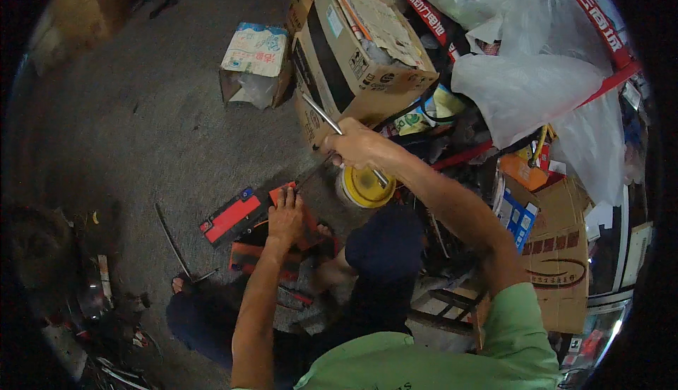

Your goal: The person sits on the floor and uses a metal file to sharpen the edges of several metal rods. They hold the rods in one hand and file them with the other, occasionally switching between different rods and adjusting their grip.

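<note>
I judge I'm mid-way through working a long metal rod down into the red-and-black box on the floor. My right hand is raised, closed around the rod. My left hand lies flat on the box below, fingers spread, steadying it. Next calls for keeping the rod's lower end lined up beside the left fingertips.

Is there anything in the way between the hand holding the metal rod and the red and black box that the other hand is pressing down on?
Nothing visible blocks it. The right hand holds the metal rod just above and right of the red and black box, where the left hand rests. Only bare floor lies between; the yellow-lidded tub sits off to the right.
</note>
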`<control>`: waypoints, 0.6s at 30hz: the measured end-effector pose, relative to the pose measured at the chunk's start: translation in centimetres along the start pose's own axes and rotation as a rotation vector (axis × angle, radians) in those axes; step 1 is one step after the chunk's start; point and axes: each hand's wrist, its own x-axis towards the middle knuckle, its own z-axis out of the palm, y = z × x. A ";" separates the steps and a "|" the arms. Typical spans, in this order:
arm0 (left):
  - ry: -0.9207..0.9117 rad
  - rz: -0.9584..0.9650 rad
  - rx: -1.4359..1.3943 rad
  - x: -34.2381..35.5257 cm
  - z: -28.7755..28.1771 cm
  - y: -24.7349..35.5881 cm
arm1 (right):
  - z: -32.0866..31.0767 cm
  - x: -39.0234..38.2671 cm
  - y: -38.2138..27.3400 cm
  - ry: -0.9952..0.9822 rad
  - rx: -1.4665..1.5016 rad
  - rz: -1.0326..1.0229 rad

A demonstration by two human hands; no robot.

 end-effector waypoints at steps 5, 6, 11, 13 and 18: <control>0.025 -0.019 -0.076 -0.4 -1.0 -0.2 | 3.3 -0.6 0.1 0.160 -0.205 -0.373; 0.041 -0.047 -0.189 0.1 -1.7 0.0 | 3.8 -0.8 0.3 0.194 -0.259 -0.425; 0.223 -0.135 -0.767 2.3 -6.6 1.2 | 4.1 -1.5 0.6 0.376 -0.441 -0.573; 0.123 -0.145 -0.962 3.2 -6.7 1.5 | 3.4 -3.4 -1.1 0.089 -0.949 -0.746; 0.431 0.099 -1.017 3.0 -7.6 2.6 | 2.7 -1.5 0.1 0.410 -1.084 -1.377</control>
